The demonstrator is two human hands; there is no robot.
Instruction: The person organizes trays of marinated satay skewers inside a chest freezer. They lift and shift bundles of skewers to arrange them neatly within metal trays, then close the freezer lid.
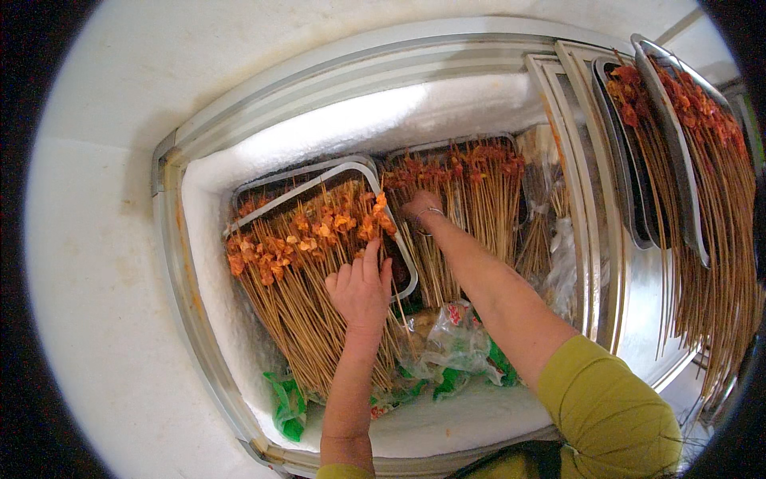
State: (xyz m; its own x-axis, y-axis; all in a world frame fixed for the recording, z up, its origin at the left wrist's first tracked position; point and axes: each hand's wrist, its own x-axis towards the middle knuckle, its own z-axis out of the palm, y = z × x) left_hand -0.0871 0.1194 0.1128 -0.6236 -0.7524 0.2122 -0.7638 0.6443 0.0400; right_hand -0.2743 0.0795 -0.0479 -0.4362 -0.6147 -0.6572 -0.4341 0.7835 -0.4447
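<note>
Inside a frosted chest freezer, my left hand (361, 286) rests over a metal tray of skewers with orange-coated meat (305, 239). Its index finger reaches to the meat at the tray's right end, and the thumb stands apart from it. My right hand (422, 205), with a bracelet at the wrist, reaches farther back into a second batch of skewers with darker red meat (479, 161). Its fingertips are hidden among the meat and sticks, so its grip does not show. The left tray's pale metal rim (407, 254) runs between the two batches.
Clear and green plastic bags (455, 341) lie at the freezer's near side. Bagged sticks (538, 233) stand at its right end. Sliding lid frames (577, 197) cover the right part, with more trays of red skewers (706, 120) above them. Thick frost (335, 123) lines the walls.
</note>
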